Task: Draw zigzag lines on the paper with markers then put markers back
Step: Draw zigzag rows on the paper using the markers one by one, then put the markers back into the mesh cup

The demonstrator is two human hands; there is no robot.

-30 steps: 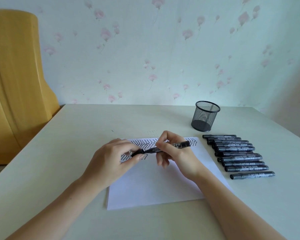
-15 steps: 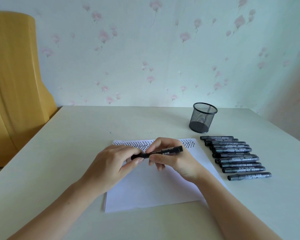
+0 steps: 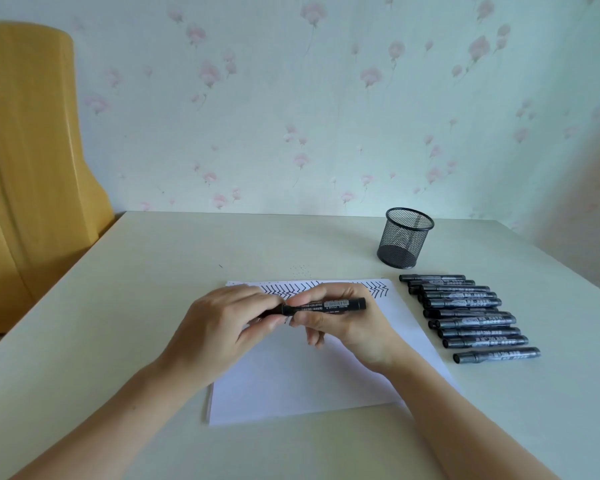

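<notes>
A black marker (image 3: 329, 305) lies level between both hands above the white paper (image 3: 291, 382). My right hand (image 3: 340, 323) grips the marker's barrel. My left hand (image 3: 222, 327) pinches its left end, where the cap sits; the cap is mostly hidden by my fingers. Black zigzag lines (image 3: 291, 289) run along the paper's far edge, partly covered by the hands. A row of several black markers (image 3: 471, 317) lies on the table right of the paper. A black mesh pen cup (image 3: 404, 242) stands behind that row.
The pale table (image 3: 118, 323) ends at a flowered wall (image 3: 291, 116) at the back. A yellow wooden chair back (image 3: 25, 150) stands off the table's left side.
The marker has tilted from slightly slanted to level and both hands have drawn a little closer together on it. The view shifted slightly.
</notes>
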